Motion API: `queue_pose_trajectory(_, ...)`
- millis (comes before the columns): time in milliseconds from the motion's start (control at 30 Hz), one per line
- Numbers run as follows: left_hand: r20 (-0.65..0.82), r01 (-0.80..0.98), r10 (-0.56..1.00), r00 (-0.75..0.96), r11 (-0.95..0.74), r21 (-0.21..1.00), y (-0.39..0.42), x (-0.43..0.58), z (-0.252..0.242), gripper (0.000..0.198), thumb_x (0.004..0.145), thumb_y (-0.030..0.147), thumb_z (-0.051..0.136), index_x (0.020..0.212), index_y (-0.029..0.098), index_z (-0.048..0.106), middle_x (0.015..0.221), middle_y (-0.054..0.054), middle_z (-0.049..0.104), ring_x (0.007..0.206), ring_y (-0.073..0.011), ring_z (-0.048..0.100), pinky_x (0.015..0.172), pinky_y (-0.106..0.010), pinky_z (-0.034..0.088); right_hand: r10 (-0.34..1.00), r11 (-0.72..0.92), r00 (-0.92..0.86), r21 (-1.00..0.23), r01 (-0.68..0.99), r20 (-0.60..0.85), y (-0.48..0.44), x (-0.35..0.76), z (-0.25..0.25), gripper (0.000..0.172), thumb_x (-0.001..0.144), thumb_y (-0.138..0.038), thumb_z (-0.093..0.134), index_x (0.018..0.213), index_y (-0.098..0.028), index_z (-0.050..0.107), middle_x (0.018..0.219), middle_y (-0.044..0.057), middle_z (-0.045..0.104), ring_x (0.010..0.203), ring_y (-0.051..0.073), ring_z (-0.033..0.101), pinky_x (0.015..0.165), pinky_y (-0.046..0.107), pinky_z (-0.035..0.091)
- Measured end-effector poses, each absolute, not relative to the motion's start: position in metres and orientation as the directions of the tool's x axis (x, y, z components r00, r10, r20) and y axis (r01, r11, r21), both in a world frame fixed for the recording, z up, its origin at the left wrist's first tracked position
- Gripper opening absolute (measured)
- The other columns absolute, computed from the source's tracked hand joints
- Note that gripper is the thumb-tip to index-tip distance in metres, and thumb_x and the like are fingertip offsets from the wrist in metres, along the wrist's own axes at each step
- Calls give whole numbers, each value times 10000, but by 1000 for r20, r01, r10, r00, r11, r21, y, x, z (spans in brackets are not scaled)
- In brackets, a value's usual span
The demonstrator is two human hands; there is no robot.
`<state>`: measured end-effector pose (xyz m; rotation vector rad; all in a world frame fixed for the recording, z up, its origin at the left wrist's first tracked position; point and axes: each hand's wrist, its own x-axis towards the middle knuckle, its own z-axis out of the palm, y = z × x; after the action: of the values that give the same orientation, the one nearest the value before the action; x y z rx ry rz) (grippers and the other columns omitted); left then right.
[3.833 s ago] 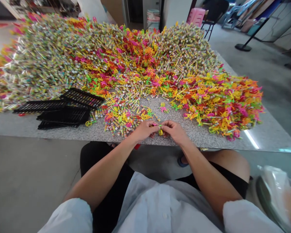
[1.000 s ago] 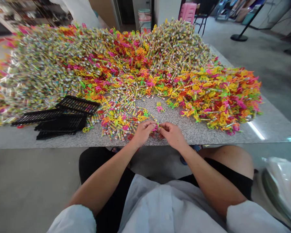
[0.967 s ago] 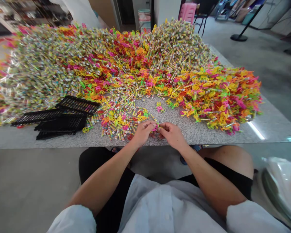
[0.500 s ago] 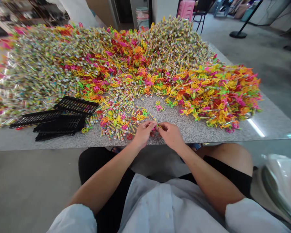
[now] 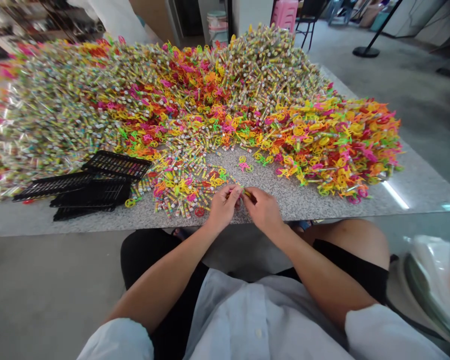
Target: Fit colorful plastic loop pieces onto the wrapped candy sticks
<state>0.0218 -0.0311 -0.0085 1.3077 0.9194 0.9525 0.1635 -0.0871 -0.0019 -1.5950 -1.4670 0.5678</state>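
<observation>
My left hand and my right hand meet over the front edge of the speckled stone table, fingertips almost touching. Between my right thumb and fingers is a small yellow-green tube, pointing towards the left hand. My left fingers are pinched closed; a trace of pink shows there, but the piece is mostly hidden. Left of my hands lies a loose spread of small printed tubes mixed with bright plastic pieces. A pink and green plastic piece lies just beyond my hands.
Large heaps of printed tubes and coloured plastic pieces cover much of the table. Black slotted trays are stacked at the left front. Pink stools and a black stand are behind; a plastic-lined container is at right.
Both hands stay together at the table edge. The yellow-green tube now shows more clearly in my right fingers, and less pink is visible between the hands. The view has shifted slightly.
</observation>
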Motion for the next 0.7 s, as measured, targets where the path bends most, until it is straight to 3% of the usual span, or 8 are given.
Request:
queue_pose_trajectory(133, -17, -87, 894, 448, 63, 994, -24, 16, -6, 362, 868, 451, 697, 1107, 178, 700, 776, -11, 632, 659, -117, 567, 647, -250, 487, 979, -91, 194, -983, 159, -60, -78, 177, -2, 344, 879, -504, 659, 1035, -212, 750, 759, 44, 703, 665, 191, 640, 679, 341, 528)
queue_pose_trajectory(200, -42, -129, 892, 451, 112, 985, -21, 14, -6, 366, 841, 425, 733, 1107, 180, 677, 800, -9, 643, 664, -112, 577, 661, -252, 494, 976, -198, 83, -978, -69, -203, -73, 183, -4, 370, 816, -517, 721, 998, -195, 753, 743, 39, 698, 608, 165, 619, 617, 326, 534)
queue_pose_trajectory(267, -64, -162, 884, 462, 155, 974, -19, 13, -8, 358, 813, 411, 762, 1064, 179, 657, 792, -1, 641, 659, -111, 583, 663, -253, 497, 965, -256, 8, -952, -166, -261, -71, 185, -7, 381, 784, -517, 747, 971, -185, 750, 739, 37, 696, 582, 153, 607, 591, 319, 534)
queue_pose_trajectory(367, -86, -138, 881, 465, 168, 976, -17, 14, -12, 326, 794, 410, 774, 969, 163, 655, 763, 5, 631, 657, -107, 583, 664, -245, 496, 980, -173, 106, -985, 14, -170, -74, 182, -7, 357, 825, -501, 705, 998, -194, 756, 715, 35, 692, 609, 176, 621, 633, 335, 533)
queue_pose_trajectory(500, -105, -117, 912, 396, 164, 979, -18, 16, -18, 317, 788, 417, 768, 946, 153, 689, 811, -5, 659, 680, -109, 594, 688, -250, 511, 958, 47, 233, -896, 442, 165, -79, 172, -7, 287, 891, -435, 646, 1058, -231, 761, 991, 85, 751, 897, 246, 674, 858, 379, 510)
queue_pose_trajectory(567, -129, -168, 904, 407, 213, 962, -19, 16, -19, 321, 782, 415, 774, 952, 151, 710, 840, -15, 674, 709, -116, 608, 724, -268, 528, 954, 52, 238, -880, 472, 184, -79, 171, -9, 287, 904, -426, 631, 1074, -232, 756, 1037, 87, 752, 917, 248, 676, 863, 375, 506)
queue_pose_trajectory(700, -174, -249, 870, 461, 315, 916, -16, 13, -15, 318, 757, 383, 808, 948, 137, 743, 813, -25, 672, 741, -124, 620, 739, -271, 537, 971, -49, 237, -942, 331, 33, -77, 172, -11, 344, 905, -490, 621, 1078, -221, 749, 867, 53, 751, 699, 202, 659, 670, 325, 513)
